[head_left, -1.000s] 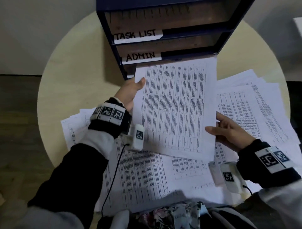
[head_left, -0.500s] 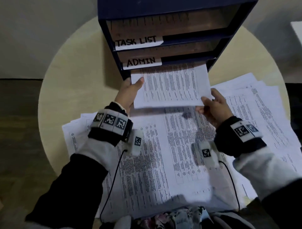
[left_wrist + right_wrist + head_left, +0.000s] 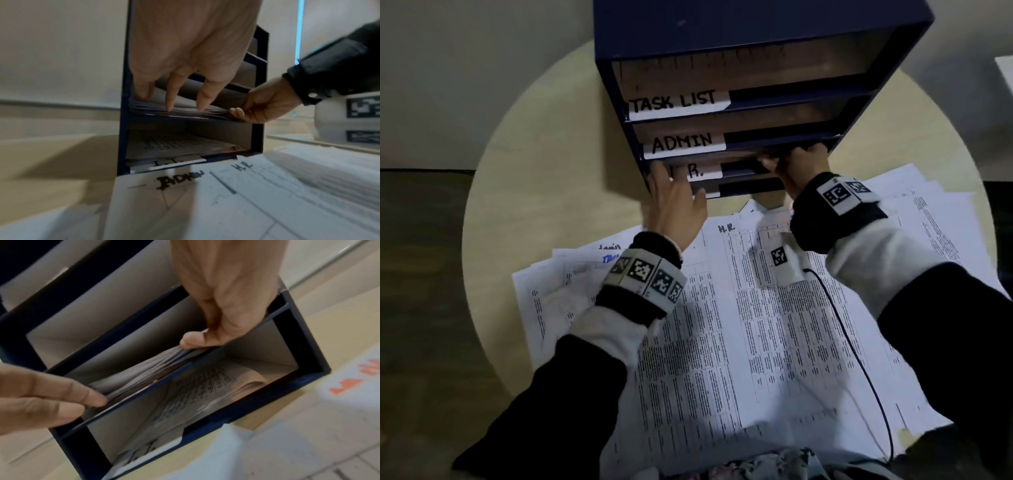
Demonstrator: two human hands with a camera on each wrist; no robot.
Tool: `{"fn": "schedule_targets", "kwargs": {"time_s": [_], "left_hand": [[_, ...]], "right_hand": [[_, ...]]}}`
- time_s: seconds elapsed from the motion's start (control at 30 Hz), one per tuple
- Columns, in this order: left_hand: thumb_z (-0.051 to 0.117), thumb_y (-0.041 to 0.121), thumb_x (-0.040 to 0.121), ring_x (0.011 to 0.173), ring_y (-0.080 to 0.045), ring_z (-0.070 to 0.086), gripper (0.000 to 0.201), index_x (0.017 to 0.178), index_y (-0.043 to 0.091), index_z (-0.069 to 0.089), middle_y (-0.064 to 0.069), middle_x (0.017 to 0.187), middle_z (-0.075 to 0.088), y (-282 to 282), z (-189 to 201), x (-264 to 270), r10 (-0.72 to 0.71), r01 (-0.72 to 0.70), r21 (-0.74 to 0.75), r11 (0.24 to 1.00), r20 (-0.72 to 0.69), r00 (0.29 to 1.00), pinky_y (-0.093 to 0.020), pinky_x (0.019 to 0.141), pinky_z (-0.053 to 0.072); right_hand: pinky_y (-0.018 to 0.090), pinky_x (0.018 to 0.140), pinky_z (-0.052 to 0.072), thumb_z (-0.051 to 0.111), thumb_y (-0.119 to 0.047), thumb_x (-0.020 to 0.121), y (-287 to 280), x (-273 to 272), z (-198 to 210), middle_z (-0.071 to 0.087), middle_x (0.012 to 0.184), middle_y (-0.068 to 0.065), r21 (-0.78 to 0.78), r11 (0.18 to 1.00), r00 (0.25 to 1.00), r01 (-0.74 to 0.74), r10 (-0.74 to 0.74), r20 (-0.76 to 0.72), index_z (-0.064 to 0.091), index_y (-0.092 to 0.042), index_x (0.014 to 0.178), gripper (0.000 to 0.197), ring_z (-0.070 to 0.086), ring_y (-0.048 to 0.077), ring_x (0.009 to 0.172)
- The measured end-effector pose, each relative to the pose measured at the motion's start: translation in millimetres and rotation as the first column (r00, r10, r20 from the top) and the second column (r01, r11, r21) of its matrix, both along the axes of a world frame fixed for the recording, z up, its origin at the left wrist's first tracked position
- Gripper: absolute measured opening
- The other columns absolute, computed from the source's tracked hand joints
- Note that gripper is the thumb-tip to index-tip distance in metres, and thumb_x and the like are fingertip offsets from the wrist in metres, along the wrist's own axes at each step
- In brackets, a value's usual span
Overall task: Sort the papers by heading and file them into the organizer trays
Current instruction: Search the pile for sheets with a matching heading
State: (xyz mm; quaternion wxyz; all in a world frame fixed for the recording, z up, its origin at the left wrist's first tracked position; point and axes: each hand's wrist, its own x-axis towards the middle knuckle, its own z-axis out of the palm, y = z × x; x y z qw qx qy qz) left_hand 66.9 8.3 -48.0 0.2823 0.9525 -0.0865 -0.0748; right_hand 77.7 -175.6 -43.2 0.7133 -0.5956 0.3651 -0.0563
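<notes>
A dark blue organizer [image 3: 756,31] stands at the back of the table, its trays labelled TASK LIST, ADMIN, H.R. [image 3: 698,170] and, lowest, I.T. [image 3: 170,161]. A stack of papers [image 3: 185,110] lies in the H.R. tray. My left hand [image 3: 674,202] has straight fingers [image 3: 202,100] pressing on the stack's front edge at the left. My right hand [image 3: 798,164] pinches the stack's right corner, thumb [image 3: 191,342] on top. The I.T. tray below holds printed sheets [image 3: 195,386].
Loose printed sheets [image 3: 756,325] cover the round pale table [image 3: 551,154] in front of the organizer; the nearest are headed H.R. [image 3: 242,167] and ADMIN [image 3: 180,178]. A thin black cable [image 3: 859,342] runs across them. Floral cloth [image 3: 756,466] lies at the near edge.
The sheet that both hands held has slid forward into the H.R. tray. Both hands followed it and are now at the tray's mouth.
</notes>
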Motion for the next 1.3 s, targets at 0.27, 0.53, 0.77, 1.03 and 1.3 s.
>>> {"fn": "schedule_targets", "kwargs": {"time_s": [0.27,0.53,0.77,1.03,1.3], "left_hand": [[0.04,0.03,0.095,0.131,-0.038,0.023,0.055,0.138,-0.002,0.03,-0.022,0.141,0.023,-7,4,-7,-0.149,0.126,0.485,0.866,0.009,0.989,-0.04,0.107,0.027],[0.026,0.047,0.098,0.12,-0.033,0.044,0.059,0.13,0.0,0.037,-0.021,0.129,0.048,-2,9,26,-0.296,0.331,0.477,0.814,-0.149,0.943,-0.041,0.103,0.027],[0.024,0.047,0.098,0.115,-0.034,0.049,0.057,0.123,0.0,0.043,-0.022,0.124,0.052,-6,14,34,-0.289,0.354,0.414,0.839,-0.212,0.934,-0.041,0.097,0.033],[0.051,0.032,0.093,0.14,-0.029,0.016,0.064,0.145,0.009,0.022,-0.012,0.153,0.014,5,-3,-20,-0.277,0.281,0.23,0.932,-0.053,0.959,-0.041,0.115,0.019],[0.074,0.059,0.064,0.139,-0.031,0.015,0.121,0.148,0.01,0.002,-0.011,0.151,0.014,-1,-34,-60,-0.374,0.475,0.41,0.779,-0.304,0.876,-0.046,0.113,0.017]], "right_hand": [[0.025,0.058,0.057,0.048,0.005,0.085,3,5,2,0.058,0.072,0.014,-0.345,0.939,0.968,0.015,-0.1,-0.231,0.044,0.001,0.076,0.01,0.053,0.023,0.05],[0.018,0.027,0.041,0.042,0.006,0.087,3,-1,4,0.051,0.068,0.012,-0.372,0.926,0.973,-0.068,-0.02,-0.229,0.047,0.0,0.068,0.02,0.046,0.011,0.022],[0.041,0.059,0.055,0.048,0.0,0.088,-3,-7,-2,0.052,0.068,0.011,-0.322,0.939,0.979,-0.122,0.061,-0.193,0.045,-0.005,0.075,0.014,0.054,0.021,0.046],[0.018,0.061,0.047,0.061,-0.01,0.086,15,-59,-20,0.069,0.095,0.016,-0.568,0.694,0.897,-0.443,0.331,-0.294,0.058,-0.007,0.113,0.028,0.063,0.01,0.066],[0.033,0.094,0.046,0.056,-0.004,0.086,28,-109,-31,0.066,0.111,0.011,-0.609,0.493,0.781,-0.621,0.45,-0.432,0.063,-0.009,0.11,0.026,0.058,0.027,0.106]]}}
